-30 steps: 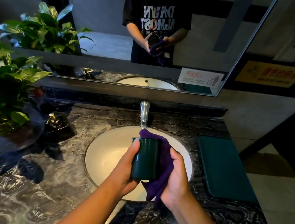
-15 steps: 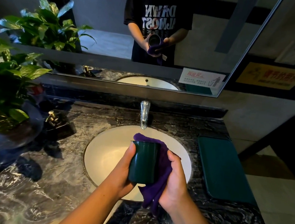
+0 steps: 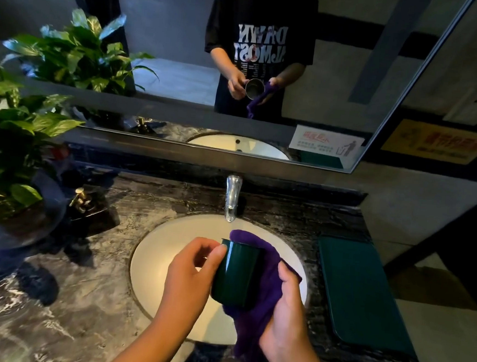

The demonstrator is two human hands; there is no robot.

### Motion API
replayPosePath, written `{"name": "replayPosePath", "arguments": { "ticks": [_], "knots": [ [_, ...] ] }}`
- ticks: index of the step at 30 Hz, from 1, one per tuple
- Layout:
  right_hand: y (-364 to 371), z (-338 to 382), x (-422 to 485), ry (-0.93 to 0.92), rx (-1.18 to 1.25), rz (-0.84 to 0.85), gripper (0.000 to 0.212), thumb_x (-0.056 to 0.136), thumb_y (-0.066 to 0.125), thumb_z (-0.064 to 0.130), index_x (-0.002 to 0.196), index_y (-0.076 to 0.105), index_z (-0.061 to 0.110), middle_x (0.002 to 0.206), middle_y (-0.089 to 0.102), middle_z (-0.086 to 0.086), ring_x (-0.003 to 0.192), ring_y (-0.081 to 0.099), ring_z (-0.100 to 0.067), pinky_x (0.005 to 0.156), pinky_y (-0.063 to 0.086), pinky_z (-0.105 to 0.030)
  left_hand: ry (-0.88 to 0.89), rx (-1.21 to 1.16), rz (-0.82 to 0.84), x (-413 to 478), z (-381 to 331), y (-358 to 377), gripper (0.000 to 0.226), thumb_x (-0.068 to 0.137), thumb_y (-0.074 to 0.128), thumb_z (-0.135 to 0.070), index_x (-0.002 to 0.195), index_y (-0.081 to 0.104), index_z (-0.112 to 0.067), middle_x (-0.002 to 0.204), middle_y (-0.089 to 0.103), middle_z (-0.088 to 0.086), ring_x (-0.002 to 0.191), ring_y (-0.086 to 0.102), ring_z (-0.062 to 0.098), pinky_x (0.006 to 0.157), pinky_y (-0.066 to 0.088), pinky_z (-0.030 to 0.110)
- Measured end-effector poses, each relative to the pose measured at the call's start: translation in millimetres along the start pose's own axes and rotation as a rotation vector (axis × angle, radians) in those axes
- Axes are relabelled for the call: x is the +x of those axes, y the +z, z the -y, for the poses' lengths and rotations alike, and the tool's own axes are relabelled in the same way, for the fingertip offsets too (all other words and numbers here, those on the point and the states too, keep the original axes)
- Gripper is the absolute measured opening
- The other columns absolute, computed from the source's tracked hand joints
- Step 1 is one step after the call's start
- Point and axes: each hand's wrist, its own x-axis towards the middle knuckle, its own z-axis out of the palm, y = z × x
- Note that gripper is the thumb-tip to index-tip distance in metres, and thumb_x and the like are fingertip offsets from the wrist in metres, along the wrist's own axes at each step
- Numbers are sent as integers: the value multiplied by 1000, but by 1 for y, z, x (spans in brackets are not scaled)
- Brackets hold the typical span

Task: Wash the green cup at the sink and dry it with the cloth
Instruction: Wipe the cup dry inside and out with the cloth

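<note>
The dark green cylindrical cup (image 3: pixel 235 275) sits between your hands, above the white oval basin (image 3: pixel 168 261). Your left hand (image 3: pixel 193 274) pinches its rim; your right hand (image 3: pixel 287 304) presses the purple cloth (image 3: pixel 264 268) against its far side. The chrome tap (image 3: pixel 232 197) stands beyond your fingers.

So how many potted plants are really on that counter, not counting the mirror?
1 for certain: the leafy plant at the counter's far left, beside the sink. The foliage above it is its reflection in the mirror. More may sit beyond the left edge.

Dim washroom, marble counter (image 3: pixel 59 304), mirror (image 3: pixel 170 47)
</note>
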Motion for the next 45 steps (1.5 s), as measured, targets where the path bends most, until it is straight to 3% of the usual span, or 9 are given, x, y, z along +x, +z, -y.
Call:
{"name": "replayPosePath", "arguments": {
  "ticks": [4,9,12,14,19,29,32,37,45],
  "knots": [
    [1,-1,-2,-61,-56,-63,55,105,30,47,142,60,19,141,64,-18,127,59,-36,83,54,-40,12,26,65,-5,-6,3,27,103,53,-24,97,71,-43,92,73,-24,87,68,3,66,53,18],
    [3,-2,-5,-62,-107,-71,56,94,47,52,140,63,23,136,69,-11,125,66,-29,99,51,-47,11,-118,221,-14,-14,6,32,106,39,-38,106,71,-39,95,74,-8,88,67,7,68,53,18],
    [8,-6,-7,-55,-111,-96,56,92,48,50,137,65,23,135,70,-12,126,65,-29,110,46,-53,-52,-188,257,-22,-16,13,16,92,53,-51,106,61,-56,102,70,-20,94,67,-1,74,56,17],
    [8,-6,-8,-32,-101,-95,60,88,49,51,138,64,21,134,70,-14,125,66,-29,104,50,-49,-74,-189,246,-26,-13,17,30,77,67,-58,103,53,-65,104,66,-28,96,65,-6,74,56,15],
    [4,-4,-8,-21,-128,-99,62,87,50,52,134,67,16,133,70,-18,127,64,-34,112,44,-56,-123,-169,226,-22,-7,19,61,62,81,-61,112,51,-45,100,65,-29,90,67,-5,69,62,29],
    [-2,2,-9,18,-67,-73,62,83,58,58,127,73,18,133,70,-18,124,67,-30,91,60,-43,-176,-288,473,-15,-14,8,37,69,80,-52,104,68,-45,104,74,-7,98,71,11,82,62,33],
    [-2,2,-10,17,-40,-37,65,81,60,58,129,72,17,135,68,-19,124,67,-31,89,60,-41,-222,-352,520,-12,-14,4,40,70,79,-49,109,71,-38,108,75,-1,104,70,19,91,59,44],
    [0,3,-9,38,-19,-32,60,88,51,54,129,72,16,134,69,-18,121,69,-29,90,60,-40,-315,-502,590,-8,-15,-2,46,66,83,-40,110,74,-27,108,76,3,99,72,17,81,59,31],
    [-1,-2,-8,67,26,-47,54,89,52,52,119,78,16,127,74,-15,111,74,-26,86,61,-39,-277,-627,610,-10,-17,2,78,50,89,-67,114,71,-26,111,75,1,101,71,14,81,58,28]
  ]
}}
